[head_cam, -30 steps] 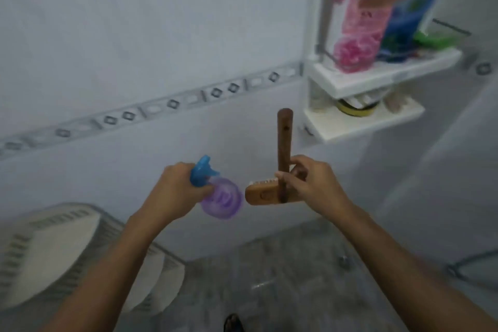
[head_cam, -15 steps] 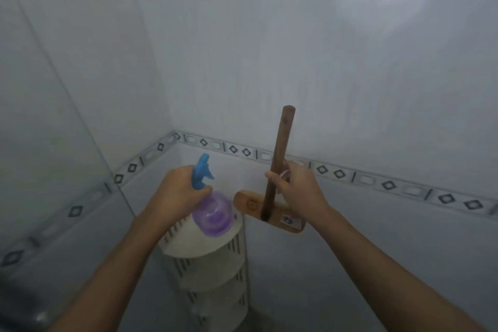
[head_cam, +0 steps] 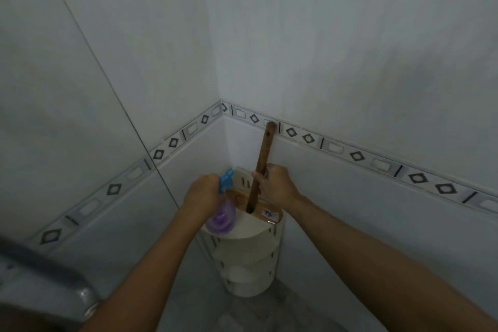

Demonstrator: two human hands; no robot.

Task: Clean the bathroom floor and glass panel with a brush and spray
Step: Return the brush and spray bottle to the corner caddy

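My left hand (head_cam: 200, 193) grips a purple spray bottle (head_cam: 222, 219) with a blue trigger head, held over the top tier of a white corner shelf (head_cam: 252, 253). My right hand (head_cam: 275, 183) grips the brown wooden handle of a scrub brush (head_cam: 262, 159). The brush's wooden head (head_cam: 265, 213) lies low over the shelf's top tier, next to the bottle; whether it touches the shelf I cannot tell. A glass panel (head_cam: 67, 121) runs along the left, its edge a dark diagonal line.
White tiled walls meet in a corner behind the shelf, with a diamond-pattern border strip (head_cam: 358, 156) at hand height. The grey floor (head_cam: 283, 307) shows below the shelf. A metal fixture (head_cam: 67, 283) sits at the lower left.
The view has swung left from the wall shelf with bottles to the corner. Both hands have moved forward and down over the corner shelf, still holding the bottle and the brush.
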